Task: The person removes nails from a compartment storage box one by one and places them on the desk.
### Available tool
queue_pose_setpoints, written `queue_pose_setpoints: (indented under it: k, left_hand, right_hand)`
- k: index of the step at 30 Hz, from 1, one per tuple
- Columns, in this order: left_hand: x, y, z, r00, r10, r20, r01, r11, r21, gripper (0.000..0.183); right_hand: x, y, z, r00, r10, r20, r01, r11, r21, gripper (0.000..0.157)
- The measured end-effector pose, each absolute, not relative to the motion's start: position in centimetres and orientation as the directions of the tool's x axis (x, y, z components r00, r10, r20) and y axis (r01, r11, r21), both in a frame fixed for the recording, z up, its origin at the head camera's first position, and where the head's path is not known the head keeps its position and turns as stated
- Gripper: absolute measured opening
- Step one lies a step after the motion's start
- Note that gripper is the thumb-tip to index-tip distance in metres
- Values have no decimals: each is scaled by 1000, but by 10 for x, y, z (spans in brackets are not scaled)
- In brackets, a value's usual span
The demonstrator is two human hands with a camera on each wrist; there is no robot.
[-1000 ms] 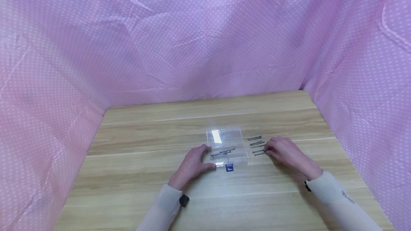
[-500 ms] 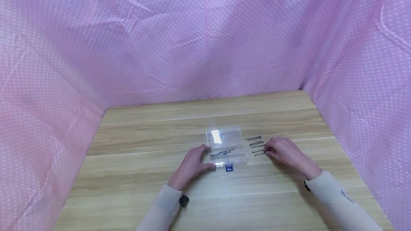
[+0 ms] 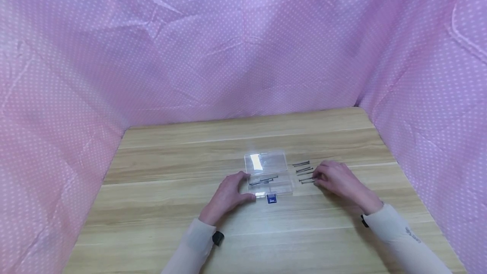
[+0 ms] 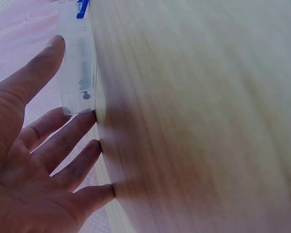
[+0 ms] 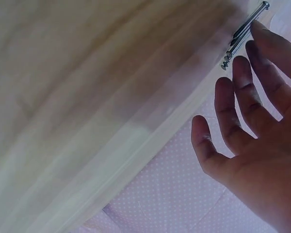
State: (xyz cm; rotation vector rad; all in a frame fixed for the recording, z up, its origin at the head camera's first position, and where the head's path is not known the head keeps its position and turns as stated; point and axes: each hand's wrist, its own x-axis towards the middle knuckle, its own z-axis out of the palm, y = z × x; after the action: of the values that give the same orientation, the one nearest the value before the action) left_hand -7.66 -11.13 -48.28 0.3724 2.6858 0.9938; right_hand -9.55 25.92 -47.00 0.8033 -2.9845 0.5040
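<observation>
Pink dotted cloth (image 3: 243, 62) around wooden table (image 3: 160, 160)

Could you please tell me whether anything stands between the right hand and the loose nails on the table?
Nothing visible does: the right hand is right at the ends of the nearest nails, though contact is unclear.

Wood-grain table (image 3: 160, 206) with clear box (image 3: 282, 186), loose nails (image 3: 304, 170)

head view faces down; close wrist views share table (image 3: 160, 202)
</observation>
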Motion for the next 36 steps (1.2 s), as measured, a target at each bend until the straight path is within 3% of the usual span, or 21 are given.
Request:
queue_pose_setpoints:
  k: [15, 24, 36]
  left_hand:
    - [-73, -111, -485, -935, 323, -147, 147, 730, 667, 70]
    - [-73, -111, -487, -936, 322, -143, 145, 722, 676, 69]
    - [-71, -111, -486, -938, 313, -145, 133, 716, 685, 70]
  right_hand:
    - [-91, 253, -470, -894, -421, 156, -448, 813, -372, 53]
    - [-92, 229, -469, -847, -457, 273, -532, 750, -394, 39]
    - [-105, 186, -464, -738, -590, 328, -675, 659, -332, 25]
